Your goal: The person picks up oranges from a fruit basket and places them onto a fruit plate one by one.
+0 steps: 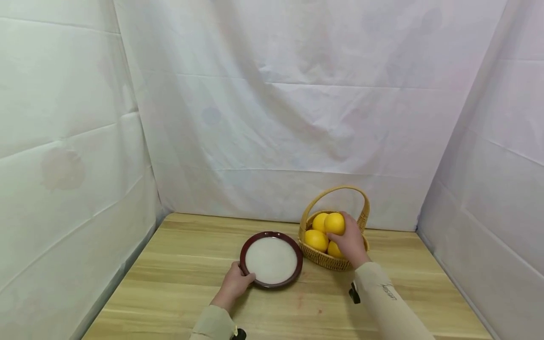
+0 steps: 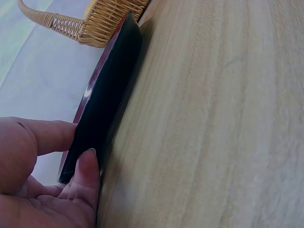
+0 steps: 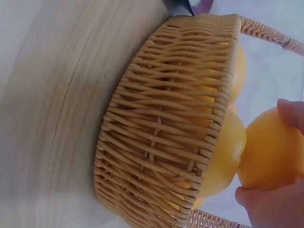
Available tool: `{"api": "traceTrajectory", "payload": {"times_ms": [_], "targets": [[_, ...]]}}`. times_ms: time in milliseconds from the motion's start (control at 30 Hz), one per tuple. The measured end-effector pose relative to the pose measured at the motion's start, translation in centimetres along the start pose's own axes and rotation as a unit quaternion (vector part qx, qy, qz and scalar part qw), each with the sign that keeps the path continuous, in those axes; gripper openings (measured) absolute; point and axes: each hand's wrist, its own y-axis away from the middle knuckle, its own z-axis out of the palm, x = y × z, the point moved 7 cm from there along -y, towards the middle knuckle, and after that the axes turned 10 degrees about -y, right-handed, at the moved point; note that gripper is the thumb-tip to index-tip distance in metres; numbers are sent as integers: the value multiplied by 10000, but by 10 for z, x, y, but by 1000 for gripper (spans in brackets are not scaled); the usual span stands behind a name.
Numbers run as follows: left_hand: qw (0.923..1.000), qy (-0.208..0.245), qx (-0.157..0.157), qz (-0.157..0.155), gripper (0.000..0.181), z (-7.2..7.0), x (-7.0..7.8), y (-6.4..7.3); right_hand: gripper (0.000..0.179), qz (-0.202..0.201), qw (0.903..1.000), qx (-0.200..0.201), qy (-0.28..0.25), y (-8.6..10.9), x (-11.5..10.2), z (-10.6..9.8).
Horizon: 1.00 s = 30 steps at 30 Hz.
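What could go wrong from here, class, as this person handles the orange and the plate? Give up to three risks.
1. The held orange appears to touch another, so moving it might shift the other oranges.
2. The handle arches over the basket; the right hand could knock it.
3. The left hand pinches the plate at one edge, so it might tip if bumped.

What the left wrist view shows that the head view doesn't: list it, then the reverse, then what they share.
Only left wrist: the dark underside of the plate, with a fingertip of the left hand against it.
Only head: the plate's pale inside, and the right hand gripping a yellow fruit at the basket.
Both: left hand, plate, basket, wooden tabletop and pale backdrop.
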Motion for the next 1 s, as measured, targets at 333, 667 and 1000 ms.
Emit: {"api": "traceTrajectory", "payload": {"times_ms": [333, 667, 1000], "targets": [[10000, 11, -13, -27, 60, 1, -1, -1, 88, 441, 9967, 102, -668, 11, 1, -2], [9999, 131, -20, -22, 59, 4, -3, -2, 90, 542, 9949, 57, -849, 25, -1, 1], [10000, 75, -10, -2, 60, 1, -1, -1, 90, 616, 9921, 47, -1095, 37, -3, 5]]}}
